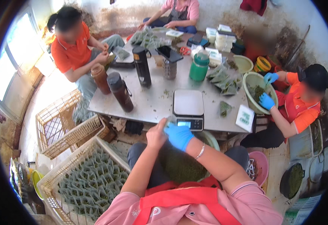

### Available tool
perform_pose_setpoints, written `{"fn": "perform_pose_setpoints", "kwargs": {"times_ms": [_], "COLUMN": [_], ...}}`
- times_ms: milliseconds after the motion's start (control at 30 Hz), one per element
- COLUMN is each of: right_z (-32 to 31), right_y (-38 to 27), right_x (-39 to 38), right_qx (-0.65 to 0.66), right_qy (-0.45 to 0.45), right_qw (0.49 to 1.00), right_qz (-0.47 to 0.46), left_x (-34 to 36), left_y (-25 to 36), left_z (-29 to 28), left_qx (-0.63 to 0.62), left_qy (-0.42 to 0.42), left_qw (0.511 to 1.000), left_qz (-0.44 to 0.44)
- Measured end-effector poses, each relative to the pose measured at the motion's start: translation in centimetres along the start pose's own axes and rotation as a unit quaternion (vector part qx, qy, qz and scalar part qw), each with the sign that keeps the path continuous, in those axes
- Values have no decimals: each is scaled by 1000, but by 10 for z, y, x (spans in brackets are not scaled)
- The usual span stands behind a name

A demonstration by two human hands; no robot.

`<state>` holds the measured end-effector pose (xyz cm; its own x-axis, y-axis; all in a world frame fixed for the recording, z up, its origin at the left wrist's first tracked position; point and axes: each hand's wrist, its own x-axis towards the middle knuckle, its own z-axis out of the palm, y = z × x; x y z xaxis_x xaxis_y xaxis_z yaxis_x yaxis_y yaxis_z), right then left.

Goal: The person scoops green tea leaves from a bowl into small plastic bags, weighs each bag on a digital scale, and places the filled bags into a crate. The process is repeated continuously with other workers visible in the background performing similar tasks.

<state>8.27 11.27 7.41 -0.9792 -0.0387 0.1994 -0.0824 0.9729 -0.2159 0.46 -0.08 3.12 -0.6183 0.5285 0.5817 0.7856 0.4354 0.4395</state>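
Observation:
My bare left hand [156, 134] and my blue-gloved right hand [179, 136] meet at the near edge of the metal table [152, 107]. Between them is a small clear plastic bag [170, 119], its top in the fingers of both hands; what is in it is hard to make out. Just beyond, a digital scale [188, 104] with a bare white plate and lit display sits on the table. Below my forearms, a large tub [212, 140] of dark green leafy bits stands between my knees, partly hidden by my arms.
At my left, a cream crate [45, 183] holds many filled bags [92, 183]; another crate [53, 137] stands beyond it. Tall bottles [120, 92], a green jar [199, 67] and a bag pile [226, 78] are on the table. Co-workers sit around it, one reaching into a basin [245, 88].

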Motion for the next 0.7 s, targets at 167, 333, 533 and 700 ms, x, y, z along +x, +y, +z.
{"fn": "perform_pose_setpoints", "kwargs": {"times_ms": [167,333,533,700], "right_z": [36,-15,-86,-45], "right_y": [6,9,65,196], "right_x": [0,-13,-98,-113], "right_qx": [-11,180,362,-88], "right_qy": [10,-34,158,209], "right_qw": [999,983,894,933], "right_qz": [31,20,212,279], "left_x": [-4,-7,-10,-23], "left_y": [-8,-4,-16,-20], "left_z": [9,7,9,3], "left_qx": [13,-10,-164,-194], "left_qy": [-35,-62,-43,-80], "left_qw": [999,998,945,925], "left_qz": [34,-1,-281,-316]}}
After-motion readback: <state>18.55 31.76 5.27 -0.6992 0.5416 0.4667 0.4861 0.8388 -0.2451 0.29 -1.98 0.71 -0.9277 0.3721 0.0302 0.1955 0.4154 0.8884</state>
